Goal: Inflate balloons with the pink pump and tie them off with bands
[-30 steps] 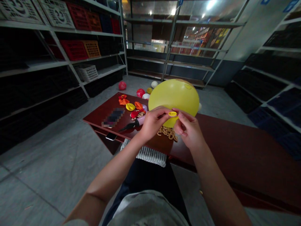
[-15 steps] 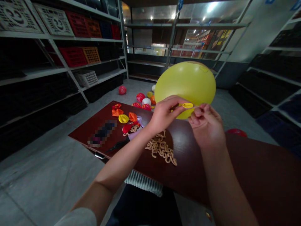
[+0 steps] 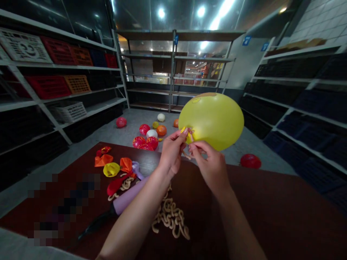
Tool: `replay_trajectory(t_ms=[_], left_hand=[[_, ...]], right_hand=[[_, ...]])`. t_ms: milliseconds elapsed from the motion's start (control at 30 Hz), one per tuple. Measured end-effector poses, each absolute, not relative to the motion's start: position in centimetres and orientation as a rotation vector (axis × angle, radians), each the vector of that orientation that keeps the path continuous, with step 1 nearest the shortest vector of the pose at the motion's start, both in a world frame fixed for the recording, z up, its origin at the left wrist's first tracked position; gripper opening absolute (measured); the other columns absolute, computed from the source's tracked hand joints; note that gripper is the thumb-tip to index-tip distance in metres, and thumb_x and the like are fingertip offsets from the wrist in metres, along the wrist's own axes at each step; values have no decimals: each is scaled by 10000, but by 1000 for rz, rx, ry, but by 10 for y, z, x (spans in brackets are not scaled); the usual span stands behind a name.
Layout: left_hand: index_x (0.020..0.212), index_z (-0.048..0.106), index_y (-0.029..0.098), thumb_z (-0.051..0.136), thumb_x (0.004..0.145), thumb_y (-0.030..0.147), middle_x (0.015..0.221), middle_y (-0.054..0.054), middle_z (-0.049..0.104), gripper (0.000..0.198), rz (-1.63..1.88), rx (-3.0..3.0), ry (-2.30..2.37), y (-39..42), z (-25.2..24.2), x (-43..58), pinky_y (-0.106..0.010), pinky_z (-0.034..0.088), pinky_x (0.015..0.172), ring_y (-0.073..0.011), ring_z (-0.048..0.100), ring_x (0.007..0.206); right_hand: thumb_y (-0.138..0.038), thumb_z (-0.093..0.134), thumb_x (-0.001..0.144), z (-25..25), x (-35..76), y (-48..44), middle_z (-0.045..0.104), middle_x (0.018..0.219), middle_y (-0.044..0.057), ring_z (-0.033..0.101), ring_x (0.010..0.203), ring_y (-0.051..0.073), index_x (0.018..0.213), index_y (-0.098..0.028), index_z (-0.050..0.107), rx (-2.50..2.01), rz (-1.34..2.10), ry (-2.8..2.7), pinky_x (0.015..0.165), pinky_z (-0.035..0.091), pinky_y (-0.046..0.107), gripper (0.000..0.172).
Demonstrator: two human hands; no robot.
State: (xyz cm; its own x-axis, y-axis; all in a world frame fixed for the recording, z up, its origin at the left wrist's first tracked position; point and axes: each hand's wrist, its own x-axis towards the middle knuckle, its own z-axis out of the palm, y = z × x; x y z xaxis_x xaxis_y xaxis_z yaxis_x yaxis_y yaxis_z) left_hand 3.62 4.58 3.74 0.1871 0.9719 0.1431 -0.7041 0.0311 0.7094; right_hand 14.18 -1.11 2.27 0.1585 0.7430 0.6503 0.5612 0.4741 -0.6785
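Head view: I'm looking down over two bare forearms at a dark red-brown table (image 3: 252,216), with a storeroom of metal shelves (image 3: 173,72) beyond it.

Far left: a white plastic basket (image 3: 69,112) sits on a low shelf, and a pixelated patch on the table's near corner is too blurred to read.

Left of the table: limp balloons lie there, orange (image 3: 103,160), yellow (image 3: 111,169) and red (image 3: 116,184), beside a lilac hand pump (image 3: 127,199) with a black nozzle. A tan link chain (image 3: 169,216) lies nearer the middle.

Floor beyond: a loose cluster of inflated red, white and orange balloons (image 3: 145,139).

Left hand (image 3: 172,153): raised above the table, fingers (image 3: 182,134) closed in a pinch on the balloon's yellow neck.

Yellow balloon (image 3: 214,121): inflated, glossy and nearly round, with a tan patch on top, held in the air above the table's far edge. Its neck points left and down; it is too round to show a clear long axis.

Right hand (image 3: 208,169): just beside the left, fingers (image 3: 193,146) curled and gripping at the neck.

Far right: a red balloon (image 3: 251,161) rests on the floor.
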Motion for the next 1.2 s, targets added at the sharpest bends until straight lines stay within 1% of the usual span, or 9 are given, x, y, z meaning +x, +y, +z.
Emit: replay_trajectory(t_ms=[67, 133, 400, 533, 733, 900, 1033, 1100, 1200], left_hand=[[758, 727, 124, 901, 617, 316, 672, 12, 630, 295, 1316, 696, 389, 46, 32, 43, -168, 425, 532, -52, 516, 560], [746, 719, 124, 888, 644, 337, 687, -2, 652, 290, 1275, 698, 373, 46, 28, 48, -201, 470, 565, -79, 559, 581], [761, 793, 143, 876, 669, 281, 795, -52, 742, 185, 1276, 819, 407, 42, 28, 48, -219, 515, 718, -114, 648, 729], [789, 809, 167, 860, 698, 291, 812, -57, 753, 162, 1286, 911, 440, 34, 32, 47, -246, 533, 712, -146, 669, 770], [783, 803, 178, 840, 729, 312, 844, -49, 759, 149, 1347, 976, 433, 43, 31, 41, -243, 514, 766, -137, 655, 798], [821, 797, 170, 826, 746, 301, 826, -34, 719, 154, 1255, 995, 476, 55, 29, 30, -180, 377, 537, -80, 533, 657], [830, 737, 143, 829, 741, 333, 688, -4, 602, 230, 1144, 917, 370, 53, 35, 27, -181, 239, 421, -57, 404, 523], [838, 679, 133, 801, 771, 345, 684, -3, 573, 253, 1131, 945, 318, 52, 37, 27, -188, 251, 421, -64, 405, 514], [824, 552, 154, 689, 874, 336, 700, 13, 521, 233, 1187, 1083, 271, 50, 35, 29, -210, 347, 496, -80, 433, 546]], right_hand=[[-333, 603, 911, 17, 140, -9, 752, 847, 22, 709, 754, 171, 900, -231, 680, -1254, -15, -1537, 730, 553, 303, 129], [-347, 639, 888, 13, 139, -6, 763, 868, 34, 716, 753, 178, 924, -225, 676, -1272, -143, -1547, 730, 556, 301, 132], [-333, 596, 916, 7, 142, -5, 757, 880, 91, 711, 786, 238, 974, -195, 677, -1388, -518, -1649, 723, 538, 352, 171], [-337, 573, 939, 8, 138, -9, 735, 810, 85, 688, 747, 224, 947, -202, 684, -1414, -564, -1599, 696, 507, 332, 175], [-361, 578, 944, 22, 146, -17, 722, 713, 24, 661, 643, 167, 774, -243, 680, -1345, -277, -1532, 634, 476, 285, 231], [-375, 642, 878, 36, 161, -22, 691, 634, -13, 637, 564, 142, 723, -232, 704, -1271, 183, -1392, 558, 489, 259, 220], [-375, 687, 810, 36, 173, -17, 647, 562, -10, 581, 487, 120, 623, -205, 687, -1159, 488, -1261, 486, 475, 241, 253], [-375, 685, 804, 35, 174, -15, 639, 558, -8, 577, 493, 113, 599, -199, 680, -1137, 596, -1237, 499, 485, 241, 270], [-373, 677, 813, 35, 170, -16, 639, 571, -6, 585, 525, 110, 592, -192, 675, -1151, 688, -1218, 535, 498, 241, 285]])
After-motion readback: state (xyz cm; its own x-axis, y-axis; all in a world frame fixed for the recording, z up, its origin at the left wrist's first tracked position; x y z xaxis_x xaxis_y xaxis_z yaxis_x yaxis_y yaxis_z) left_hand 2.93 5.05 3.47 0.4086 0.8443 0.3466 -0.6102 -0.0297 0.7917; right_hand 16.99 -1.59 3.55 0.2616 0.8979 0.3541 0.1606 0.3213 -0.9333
